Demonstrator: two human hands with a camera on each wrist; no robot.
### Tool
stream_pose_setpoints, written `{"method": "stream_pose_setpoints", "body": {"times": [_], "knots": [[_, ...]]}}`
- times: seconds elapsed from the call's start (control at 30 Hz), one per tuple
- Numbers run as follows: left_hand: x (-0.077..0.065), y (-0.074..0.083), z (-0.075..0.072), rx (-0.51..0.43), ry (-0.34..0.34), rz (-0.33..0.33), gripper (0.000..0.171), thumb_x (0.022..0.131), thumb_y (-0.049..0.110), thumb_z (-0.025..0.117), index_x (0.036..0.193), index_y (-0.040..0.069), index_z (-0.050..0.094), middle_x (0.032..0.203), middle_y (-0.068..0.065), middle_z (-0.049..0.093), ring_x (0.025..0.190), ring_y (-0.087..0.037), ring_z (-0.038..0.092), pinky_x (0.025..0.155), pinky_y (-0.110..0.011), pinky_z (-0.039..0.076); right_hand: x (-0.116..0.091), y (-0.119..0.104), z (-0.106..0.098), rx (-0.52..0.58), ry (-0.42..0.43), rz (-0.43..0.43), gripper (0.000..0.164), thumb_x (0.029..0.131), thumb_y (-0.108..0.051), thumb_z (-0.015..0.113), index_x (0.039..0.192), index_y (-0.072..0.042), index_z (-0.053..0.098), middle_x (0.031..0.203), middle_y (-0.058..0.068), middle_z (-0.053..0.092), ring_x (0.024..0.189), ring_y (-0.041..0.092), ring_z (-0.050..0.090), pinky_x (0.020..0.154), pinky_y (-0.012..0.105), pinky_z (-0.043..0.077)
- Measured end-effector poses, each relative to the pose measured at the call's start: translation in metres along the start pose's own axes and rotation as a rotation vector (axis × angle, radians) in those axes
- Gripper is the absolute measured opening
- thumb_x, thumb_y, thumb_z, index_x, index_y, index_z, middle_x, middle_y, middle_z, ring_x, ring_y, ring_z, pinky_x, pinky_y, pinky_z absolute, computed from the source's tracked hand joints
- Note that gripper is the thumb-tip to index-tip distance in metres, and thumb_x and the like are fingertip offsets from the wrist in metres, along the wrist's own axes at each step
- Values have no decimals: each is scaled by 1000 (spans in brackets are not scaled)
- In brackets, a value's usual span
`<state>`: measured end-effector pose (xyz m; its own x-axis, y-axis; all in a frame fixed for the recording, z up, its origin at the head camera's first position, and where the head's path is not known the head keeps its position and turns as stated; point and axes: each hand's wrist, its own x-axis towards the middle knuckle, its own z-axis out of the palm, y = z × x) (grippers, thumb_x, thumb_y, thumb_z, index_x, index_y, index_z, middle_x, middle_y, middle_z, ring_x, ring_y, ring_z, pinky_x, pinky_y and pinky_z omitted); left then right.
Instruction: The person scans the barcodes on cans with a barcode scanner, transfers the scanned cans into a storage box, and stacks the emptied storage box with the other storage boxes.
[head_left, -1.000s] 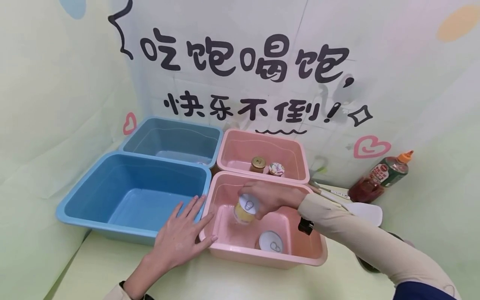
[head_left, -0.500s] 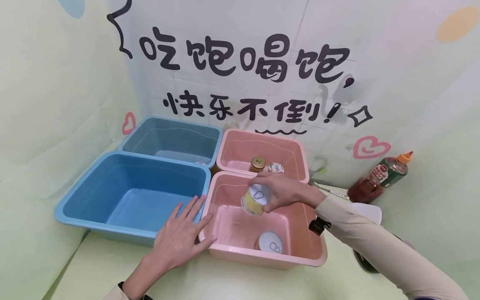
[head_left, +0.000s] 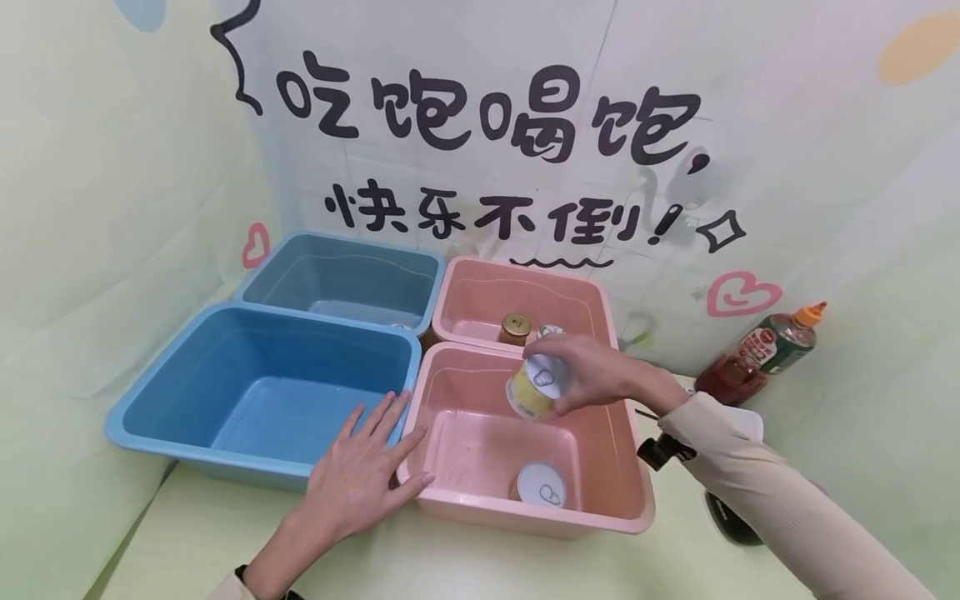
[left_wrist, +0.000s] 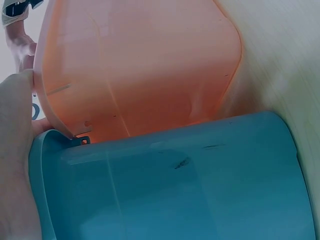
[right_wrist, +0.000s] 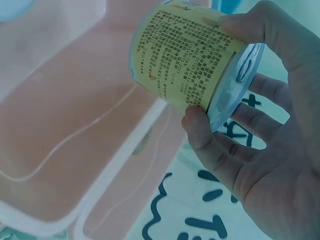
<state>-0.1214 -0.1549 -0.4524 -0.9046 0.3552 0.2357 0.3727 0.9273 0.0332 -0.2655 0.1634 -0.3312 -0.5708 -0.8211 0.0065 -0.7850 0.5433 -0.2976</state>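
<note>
My right hand (head_left: 600, 377) grips a yellow-labelled tin can (head_left: 531, 392) with a silver pull-tab lid, tilted, over the front pink basin (head_left: 480, 500). In the right wrist view, thumb and fingers hold the can (right_wrist: 185, 55) near its lid end, and its printed label shows. Inside the same basin stands a second pull-tab can (head_left: 542, 483), lid up. My left hand (head_left: 358, 479) lies with fingers spread across the adjoining rims of the front blue basin (head_left: 202, 450) and the front pink one. The left wrist view shows the outer walls of both basins.
Behind stand a smaller blue basin (head_left: 337, 242) and a back pink basin (head_left: 525, 275), the latter with a gold-lidded jar (head_left: 515, 327) and another patterned lid (head_left: 550, 331). A sauce bottle (head_left: 761, 358) leans at the right, near a white utensil (head_left: 748, 421) and a dark object (head_left: 731, 521).
My right hand has lifted the yellow can from low in the front pink basin, moving it up and to the right. The left hand has stayed on the rims.
</note>
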Motion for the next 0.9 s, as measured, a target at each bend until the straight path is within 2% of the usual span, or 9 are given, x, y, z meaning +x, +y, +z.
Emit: {"method": "stream_pose_setpoints", "body": {"times": [0.2,0.37,0.53,0.6,0.73,0.9], "knots": [[0,0,1,4,1,6,66,90,72,49,139,30,60,163,-10,32,150,-33,33,119,-59,29,-16,4,-13,32,16,48,77,61,-12,83,134,-9,61,133,6,64,107,20,59,85,37,54],[0,0,2,-1,5,7,65,89,72,50,140,31,60,163,-9,32,150,-33,33,119,-59,29,-37,8,-28,63,23,86,73,62,-5,81,133,-12,63,135,11,61,107,23,59,82,36,54],[0,-1,1,-9,-4,0,66,89,72,49,141,31,59,164,-9,32,150,-33,32,119,-59,28,-68,13,-45,88,28,199,72,65,-4,83,132,-19,63,132,7,59,104,23,55,76,33,53],[0,-2,0,-11,-4,-4,66,89,73,49,141,31,59,163,-10,32,150,-33,33,119,-59,28,-81,16,-50,72,49,243,71,65,-4,84,131,-19,63,129,6,60,100,22,55,73,31,52],[0,-2,0,-9,-5,-4,66,89,72,50,140,31,59,163,-10,33,149,-34,33,119,-59,29,-108,24,-52,9,104,288,68,66,-8,87,129,-14,63,126,10,62,92,19,56,66,25,50],[1,-2,1,-17,-7,-1,66,89,71,51,140,30,59,163,-10,33,149,-34,33,119,-60,28,-142,37,-41,-36,155,348,67,65,-12,88,127,-11,63,116,10,63,83,15,54,60,22,45]]}}
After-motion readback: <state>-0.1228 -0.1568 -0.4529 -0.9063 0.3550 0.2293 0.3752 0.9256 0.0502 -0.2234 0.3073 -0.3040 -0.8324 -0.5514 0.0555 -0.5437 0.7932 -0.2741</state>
